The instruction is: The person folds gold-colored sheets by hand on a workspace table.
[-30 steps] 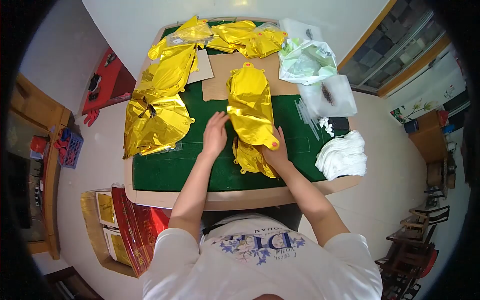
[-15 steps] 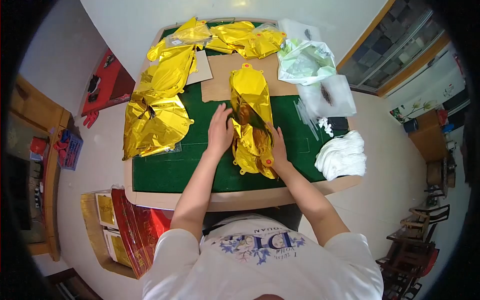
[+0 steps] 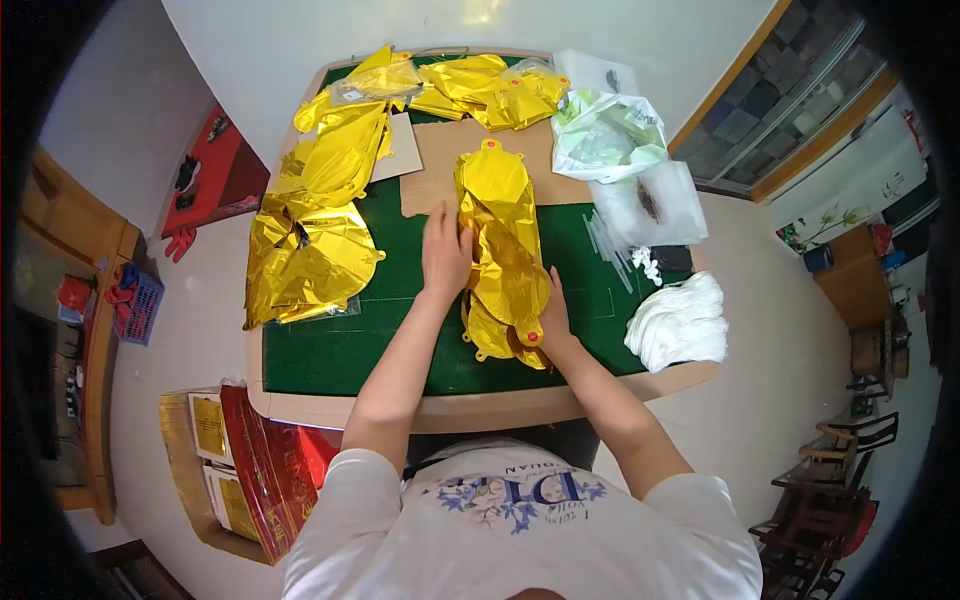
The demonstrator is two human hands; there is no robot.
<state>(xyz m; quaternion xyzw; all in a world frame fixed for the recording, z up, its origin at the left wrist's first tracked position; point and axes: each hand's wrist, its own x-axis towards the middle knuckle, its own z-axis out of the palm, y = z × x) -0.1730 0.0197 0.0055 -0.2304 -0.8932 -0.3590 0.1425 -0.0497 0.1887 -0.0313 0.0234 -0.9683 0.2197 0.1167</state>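
Note:
A flat gold foil balloon (image 3: 497, 250), with small tabs and red dots at its ends, lies lengthwise before me. Its upper end rests over brown cardboard and its lower part over green cloth. My left hand (image 3: 446, 252) lies along the balloon's left edge, fingers stretched and touching the foil. On the opposite side, my right hand (image 3: 556, 312) is against the lower right edge, its visible fingers straight; the foil hides part of it.
More gold foil balloons (image 3: 315, 250) are piled along the table's left side and back. At right are a plastic bag (image 3: 610, 135), clear wrapped packs (image 3: 650, 205), thin clear sticks (image 3: 608, 245) and a white bundle (image 3: 678, 322). An opened carton (image 3: 215, 470) stands on the floor at left.
The balloon's middle, raised and gaping before, now lies flatter, its foil folded over. My left hand has shifted slightly right onto the edge. The whole view has dipped a little.

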